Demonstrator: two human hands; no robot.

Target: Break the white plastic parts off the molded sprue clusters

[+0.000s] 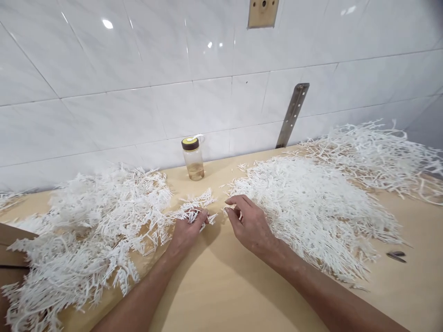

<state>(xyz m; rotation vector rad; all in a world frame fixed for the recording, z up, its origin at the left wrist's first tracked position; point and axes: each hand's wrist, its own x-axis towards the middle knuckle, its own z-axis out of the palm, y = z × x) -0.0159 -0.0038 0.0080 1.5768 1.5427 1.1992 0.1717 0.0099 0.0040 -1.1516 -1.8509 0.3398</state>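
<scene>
Closed around a small bunch of white branching plastic strands [200,200], my left hand [189,226] is above the table's middle. Just to its right, my right hand [247,221] has its thumb and forefinger apart, with a small white bit at the fingertips. A loose heap of branched white strands [104,221] spreads beside my left hand. Beyond my right hand lies a broad pile of short white pieces [311,207].
A clear bottle [194,161] with a dark and yellow lid stands near the tiled wall. Tangled white strands [377,157] lie at the back right. A metal bracket [293,115] leans there. Small dark snips [396,256] lie on the wooden table [221,286].
</scene>
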